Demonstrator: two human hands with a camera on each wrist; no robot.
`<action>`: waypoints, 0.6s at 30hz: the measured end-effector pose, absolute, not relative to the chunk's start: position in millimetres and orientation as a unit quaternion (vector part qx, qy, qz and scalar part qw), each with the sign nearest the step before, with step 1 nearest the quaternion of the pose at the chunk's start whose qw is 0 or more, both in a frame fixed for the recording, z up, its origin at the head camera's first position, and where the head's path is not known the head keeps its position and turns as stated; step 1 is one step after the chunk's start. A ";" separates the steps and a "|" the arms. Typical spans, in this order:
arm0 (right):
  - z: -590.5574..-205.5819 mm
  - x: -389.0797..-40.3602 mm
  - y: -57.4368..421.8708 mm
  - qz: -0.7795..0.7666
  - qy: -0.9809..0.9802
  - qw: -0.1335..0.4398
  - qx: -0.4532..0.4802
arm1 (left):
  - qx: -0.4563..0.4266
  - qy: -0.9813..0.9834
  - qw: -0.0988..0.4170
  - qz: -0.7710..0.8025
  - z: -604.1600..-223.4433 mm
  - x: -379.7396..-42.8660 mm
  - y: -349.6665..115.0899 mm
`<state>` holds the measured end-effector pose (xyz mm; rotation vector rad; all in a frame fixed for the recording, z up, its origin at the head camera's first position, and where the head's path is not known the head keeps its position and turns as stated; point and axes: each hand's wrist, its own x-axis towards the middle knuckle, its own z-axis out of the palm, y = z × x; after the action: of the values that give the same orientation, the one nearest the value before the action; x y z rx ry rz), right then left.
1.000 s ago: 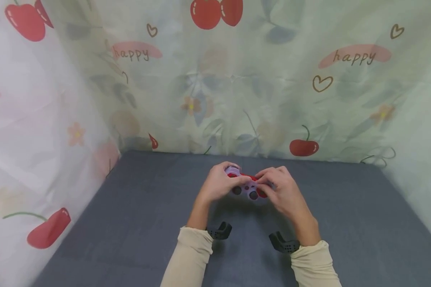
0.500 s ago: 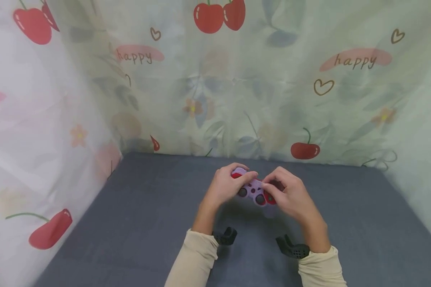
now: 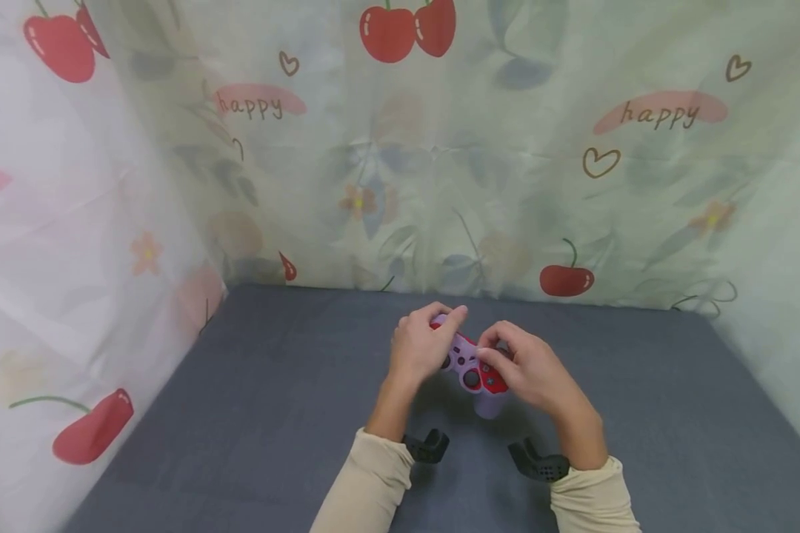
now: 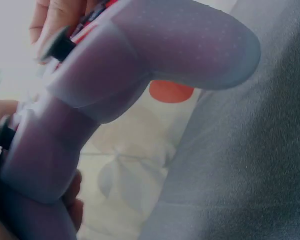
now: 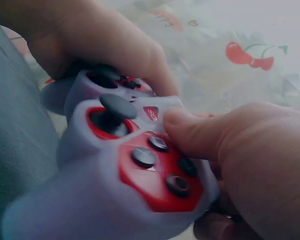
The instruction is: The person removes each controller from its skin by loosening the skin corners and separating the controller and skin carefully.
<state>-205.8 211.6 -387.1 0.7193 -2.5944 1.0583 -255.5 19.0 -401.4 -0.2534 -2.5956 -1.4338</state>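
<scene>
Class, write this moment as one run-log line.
left hand: grips controller | right hand: pinches controller beside face buttons | controller: lilac and red, tilted, held above grey surface

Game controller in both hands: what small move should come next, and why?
Probably the right hand should gently tug the lilac cover of the controller at its upper edge: the right thumb lies there beside the face buttons, red shows along that edge between the hands, and the left hand holds the other end.
</scene>
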 end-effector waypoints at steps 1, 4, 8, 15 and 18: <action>-386.7 -205.6 210.9 0.367 -0.890 0.111 0.247 | -0.086 -0.867 0.098 -0.481 -402.2 -255.8 19.0; -385.8 -205.1 209.0 0.381 -0.889 0.069 0.246 | -0.093 -0.863 0.137 -0.478 -403.8 -257.3 17.8; -385.0 -204.9 205.6 0.394 -0.885 0.032 0.246 | -0.108 -0.863 0.158 -0.467 -405.2 -259.0 14.6; -384.2 -203.9 207.4 0.395 -0.891 0.015 0.223 | -0.162 -0.861 0.197 -0.440 -404.2 -259.6 11.4; -383.8 -203.2 208.6 0.409 -0.884 -0.004 0.228 | -0.218 -0.851 0.242 -0.412 -401.0 -259.7 7.6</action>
<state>-203.2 208.6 -383.8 0.7172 -2.7824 1.2887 -259.7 7.6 -401.0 -0.5961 -2.3251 -1.1275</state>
